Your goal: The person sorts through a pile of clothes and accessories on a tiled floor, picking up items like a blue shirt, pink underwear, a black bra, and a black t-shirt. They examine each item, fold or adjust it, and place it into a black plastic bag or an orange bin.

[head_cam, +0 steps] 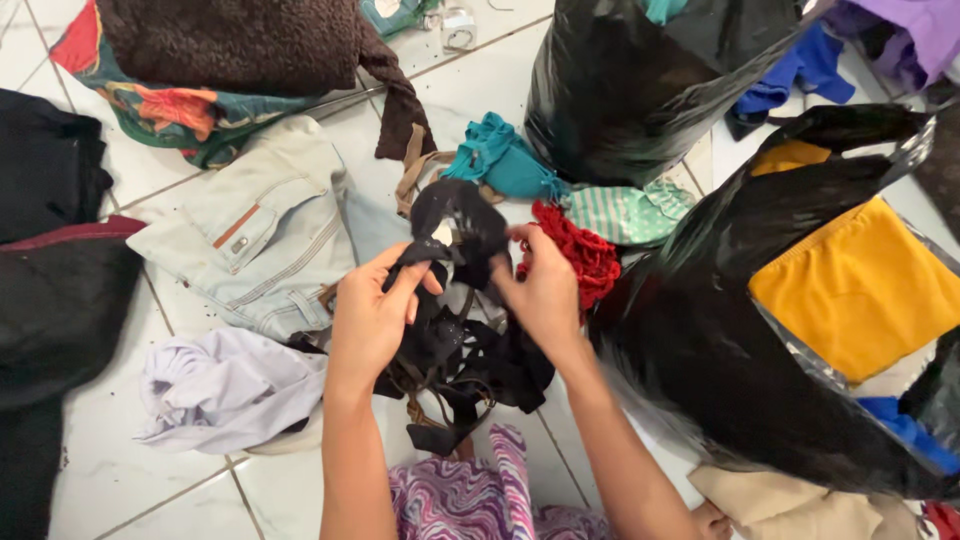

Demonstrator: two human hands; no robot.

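Head view: both forearms reach up from the bottom edge over a white tiled floor (470, 80).
Left hand (372, 315): palm down, fingers curled, pinching the black garment (455, 225) at its left edge.
Right hand (543, 290): thumb and fingers closed on the garment's right edge, wrist bent inward.
Black garment: lifted between both hands, its straps trailing down onto a dark heap on the floor.
Around: pale denim piece (265, 235) left, red lace cloth (580, 255) just beside the right hand, black bag (720, 370) with yellow fabric (860, 285) to the right.
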